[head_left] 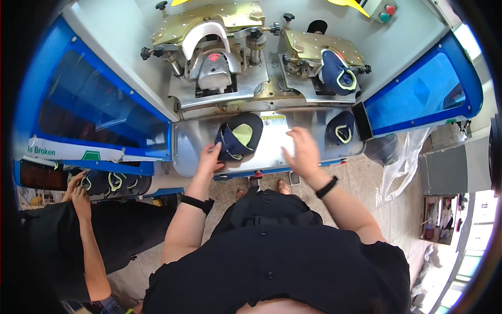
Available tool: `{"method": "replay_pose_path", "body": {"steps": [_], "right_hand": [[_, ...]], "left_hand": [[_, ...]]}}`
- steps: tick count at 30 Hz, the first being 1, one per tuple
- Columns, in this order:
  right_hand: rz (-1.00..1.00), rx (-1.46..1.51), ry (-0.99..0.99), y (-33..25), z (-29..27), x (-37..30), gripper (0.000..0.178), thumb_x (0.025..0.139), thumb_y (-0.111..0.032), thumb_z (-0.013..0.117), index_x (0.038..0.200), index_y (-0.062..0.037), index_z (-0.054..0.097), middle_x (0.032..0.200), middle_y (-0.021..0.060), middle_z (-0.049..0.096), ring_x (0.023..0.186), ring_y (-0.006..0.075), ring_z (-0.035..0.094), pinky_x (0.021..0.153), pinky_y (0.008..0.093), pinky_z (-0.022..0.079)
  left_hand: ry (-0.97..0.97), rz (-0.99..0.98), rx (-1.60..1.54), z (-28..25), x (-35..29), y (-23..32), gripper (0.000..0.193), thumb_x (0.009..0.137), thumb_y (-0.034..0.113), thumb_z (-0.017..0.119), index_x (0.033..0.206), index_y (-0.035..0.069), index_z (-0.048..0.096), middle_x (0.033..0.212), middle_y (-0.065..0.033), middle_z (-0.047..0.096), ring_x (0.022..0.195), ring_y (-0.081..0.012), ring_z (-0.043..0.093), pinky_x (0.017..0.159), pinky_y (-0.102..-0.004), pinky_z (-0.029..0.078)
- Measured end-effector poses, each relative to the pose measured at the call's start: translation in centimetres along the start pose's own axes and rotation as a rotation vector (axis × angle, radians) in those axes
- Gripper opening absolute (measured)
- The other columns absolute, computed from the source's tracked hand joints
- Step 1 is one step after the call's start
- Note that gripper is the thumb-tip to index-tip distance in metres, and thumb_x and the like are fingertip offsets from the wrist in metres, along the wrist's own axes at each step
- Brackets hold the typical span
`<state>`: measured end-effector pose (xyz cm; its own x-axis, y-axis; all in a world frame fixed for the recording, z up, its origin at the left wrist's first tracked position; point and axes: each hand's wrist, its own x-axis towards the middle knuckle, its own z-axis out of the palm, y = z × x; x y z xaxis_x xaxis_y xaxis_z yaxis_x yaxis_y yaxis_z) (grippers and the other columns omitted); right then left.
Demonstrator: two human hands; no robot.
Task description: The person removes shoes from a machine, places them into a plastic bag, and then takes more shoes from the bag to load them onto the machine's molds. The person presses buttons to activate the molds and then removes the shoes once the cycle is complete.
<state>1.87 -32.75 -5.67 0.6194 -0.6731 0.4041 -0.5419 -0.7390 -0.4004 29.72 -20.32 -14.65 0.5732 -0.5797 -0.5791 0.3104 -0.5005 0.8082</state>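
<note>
A navy shoe upper (227, 142) with a lime-green lining rests on the metal shelf (194, 137) in front of me. My left hand (210, 158) grips its near left edge between thumb and fingers. To the right, my right hand (303, 152) hovers over the shelf, slightly blurred, its fingers apart and nothing in them. Another navy upper (341, 129) lies at the shelf's right end. A third navy upper (334, 70) sits on the right-hand machine station, while the left station's metal form (214, 73) is bare, with a red light mark on it.
Brass-coloured clamp plates (209, 23) with black knobs stand above the forms. Blue-framed side panels (97, 102) flank the shelf. Red and green buttons (388, 12) are at upper right. At left, a co-worker's hands (79, 193) touch several uppers. A clear plastic bag (402, 167) hangs at right.
</note>
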Motion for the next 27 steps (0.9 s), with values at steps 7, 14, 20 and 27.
{"method": "replay_pose_path", "body": {"steps": [7, 14, 20, 27], "right_hand": [[-0.306, 0.328, 0.010, -11.5, 2.5, 8.5, 0.030, 0.079, -0.018, 0.073, 0.106, -0.0091, 0.063, 0.099, 0.0100, 0.061, 0.089, 0.0302, 0.064, 0.073, 0.0365, 0.054], [-0.514, 0.001, 0.513, -12.5, -7.2, 33.8, 0.020, 0.089, -0.016, 0.060, 0.107, -0.0071, 0.061, 0.097, 0.0154, 0.063, 0.086, 0.0328, 0.065, 0.073, 0.0406, 0.053], [-0.258, -0.158, 0.192, -13.0, -7.6, 44.2, 0.037, 0.092, -0.030, 0.055, 0.117, -0.0028, 0.060, 0.107, 0.0219, 0.065, 0.102, 0.0365, 0.062, 0.089, 0.0443, 0.048], [-0.352, 0.005, 0.252, -14.3, -3.8, 39.0, 0.027, 0.093, -0.029, 0.054, 0.099, -0.0027, 0.056, 0.091, 0.0237, 0.064, 0.089, 0.0394, 0.062, 0.078, 0.0475, 0.049]], "left_hand": [[0.035, 0.138, 0.018, 0.6, -1.2, -2.0, 0.050, 0.087, 0.032, 0.071, 0.123, 0.003, 0.052, 0.099, -0.0118, 0.063, 0.078, -0.0183, 0.061, 0.061, -0.0311, 0.050], [0.130, 0.461, 0.018, -2.1, -5.0, 3.1, 0.023, 0.090, 0.020, 0.065, 0.106, 0.004, 0.062, 0.100, -0.0080, 0.065, 0.094, -0.0172, 0.061, 0.082, -0.0302, 0.048], [-0.120, 0.579, -0.097, -2.8, -8.3, 6.5, 0.017, 0.092, 0.017, 0.064, 0.104, 0.004, 0.063, 0.096, -0.0033, 0.065, 0.090, -0.0117, 0.060, 0.080, -0.0258, 0.046], [-0.256, 0.367, -0.242, -6.1, -8.8, 7.5, 0.020, 0.098, 0.024, 0.056, 0.106, 0.006, 0.060, 0.100, -0.0066, 0.068, 0.091, -0.0152, 0.065, 0.078, -0.0278, 0.049]]}}
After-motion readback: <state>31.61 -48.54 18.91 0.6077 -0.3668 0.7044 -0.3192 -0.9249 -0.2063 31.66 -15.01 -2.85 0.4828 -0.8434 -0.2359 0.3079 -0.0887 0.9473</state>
